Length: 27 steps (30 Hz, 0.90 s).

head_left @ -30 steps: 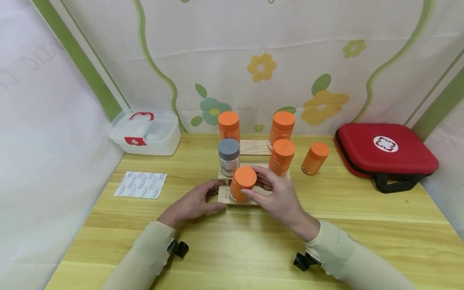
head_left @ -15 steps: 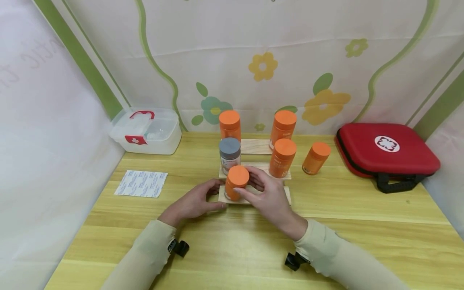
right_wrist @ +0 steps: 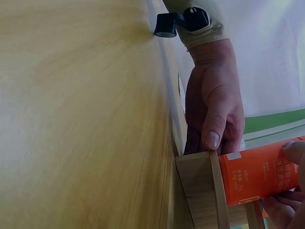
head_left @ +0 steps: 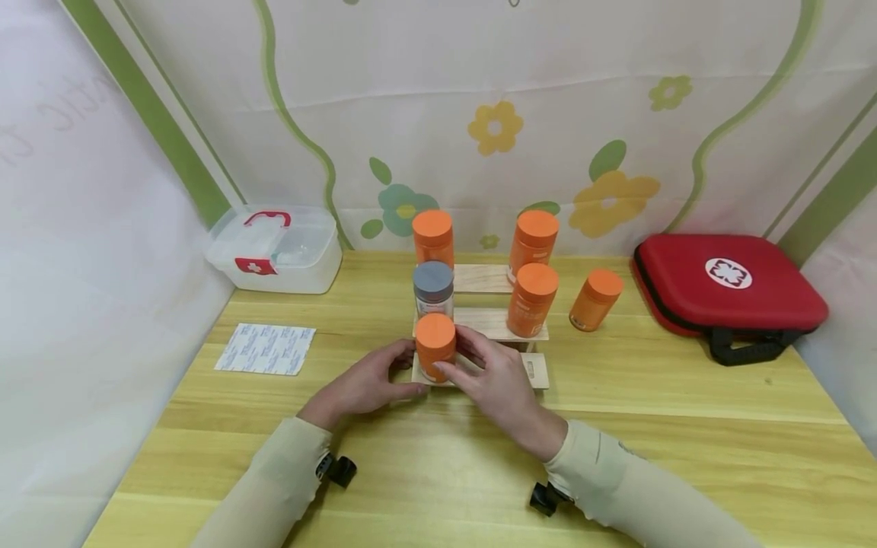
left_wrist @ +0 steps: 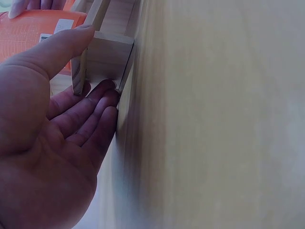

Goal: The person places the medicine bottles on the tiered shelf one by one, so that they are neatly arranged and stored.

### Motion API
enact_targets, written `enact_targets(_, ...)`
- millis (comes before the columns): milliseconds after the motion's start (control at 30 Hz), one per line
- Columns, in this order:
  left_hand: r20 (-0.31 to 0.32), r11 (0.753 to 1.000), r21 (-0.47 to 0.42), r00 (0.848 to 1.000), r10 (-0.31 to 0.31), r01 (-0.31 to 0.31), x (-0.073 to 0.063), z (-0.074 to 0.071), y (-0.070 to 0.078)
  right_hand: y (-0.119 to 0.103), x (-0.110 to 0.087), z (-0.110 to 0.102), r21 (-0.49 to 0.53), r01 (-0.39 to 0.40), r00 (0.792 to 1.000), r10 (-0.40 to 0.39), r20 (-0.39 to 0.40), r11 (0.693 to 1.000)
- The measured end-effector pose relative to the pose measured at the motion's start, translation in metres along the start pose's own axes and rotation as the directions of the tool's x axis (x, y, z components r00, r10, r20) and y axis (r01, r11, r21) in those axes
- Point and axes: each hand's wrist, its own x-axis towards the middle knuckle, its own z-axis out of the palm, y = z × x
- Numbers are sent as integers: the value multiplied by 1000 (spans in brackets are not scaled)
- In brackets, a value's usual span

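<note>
On the lowest step of a small wooden tiered stand, an orange pill bottle stands upright at the left end. My right hand grips it from the right, thumb in front and fingers behind. My left hand holds the stand's left end between thumb and fingers, as the left wrist view shows. Right behind the gripped bottle is a grey-lidded bottle on the middle step. An orange bottle shares that step at the right. Two more orange-lidded bottles occupy the top step.
A smaller orange bottle stands on the table right of the stand. Farther right lies a red first-aid case with a black handle. At left are a clear first-aid box and a white blister sheet. A printed curtain closes off the back.
The right hand has moved the gripped orange bottle left along the lowest step to its left end. The left hand has stayed at the stand.
</note>
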Motion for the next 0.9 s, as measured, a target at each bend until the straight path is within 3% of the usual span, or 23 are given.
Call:
enact_targets(500, -1, 1000, -12, 1000, -10, 10, 0, 1, 0, 2, -2, -2, -1, -17, 1000, 17, 25, 1000)
enact_targets(900, -4, 1000, -14, 1000, -9, 9, 0, 1, 0, 4, -5, -28, 37, 35, 998, -37, 55, 999)
